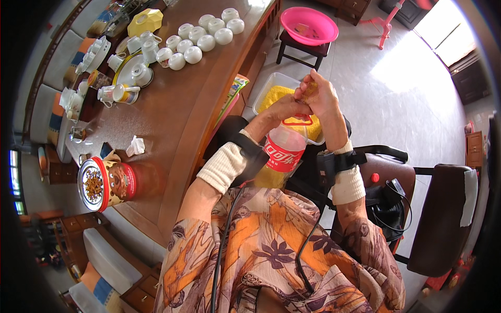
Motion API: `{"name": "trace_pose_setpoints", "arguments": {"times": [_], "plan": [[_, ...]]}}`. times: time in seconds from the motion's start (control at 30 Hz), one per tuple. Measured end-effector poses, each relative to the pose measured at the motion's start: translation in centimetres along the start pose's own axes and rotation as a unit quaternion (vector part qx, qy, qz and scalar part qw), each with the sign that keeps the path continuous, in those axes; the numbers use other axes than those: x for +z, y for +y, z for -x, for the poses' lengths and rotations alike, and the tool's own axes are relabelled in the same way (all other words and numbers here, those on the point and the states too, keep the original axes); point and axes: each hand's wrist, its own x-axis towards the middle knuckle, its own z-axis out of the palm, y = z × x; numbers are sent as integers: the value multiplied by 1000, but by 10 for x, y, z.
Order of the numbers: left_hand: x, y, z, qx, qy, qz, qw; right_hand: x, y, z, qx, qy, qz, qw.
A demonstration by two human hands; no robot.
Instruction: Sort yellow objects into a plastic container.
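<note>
A large clear plastic Coca-Cola bottle (282, 154) with a red label and yellow contents low in it stands in front of my torso. Around its neck is a red plastic carrying handle (298, 122). My left hand (287, 106) reaches over the bottle's top, its fingertips against my right hand. My right hand (320, 94) is raised with the palm turned up and curled, yellow grains on the palm and fingers. Behind and below both hands is a clear plastic tub (258, 94) filled with fine yellow grains (276, 95). Whether my left fingers pinch anything is hidden.
A wooden table (184, 113) on the left bears rows of white cups (196, 35), a crumpled tissue (136, 146) and a lidded jar (117, 182). A pink basin (309, 25) sits on a dark stool (299, 51). A red cap (375, 178) lies on the brown chair (395, 168).
</note>
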Motion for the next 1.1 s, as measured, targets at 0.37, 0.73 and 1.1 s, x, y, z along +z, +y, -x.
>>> {"name": "trace_pose_setpoints", "arguments": {"times": [0.37, 0.73, 1.1], "plan": [[9, 20, 14, -9, -14, -46, 999, -51, -7, -12, -21, 106, 193, 975], [9, 13, 16, 43, 18, -58, 997, -71, 11, 21, -234, -72, 458, 854], [4, 18, 17, 6, -25, -50, 998, -164, 56, -49, -278, -102, 762, 576]]}}
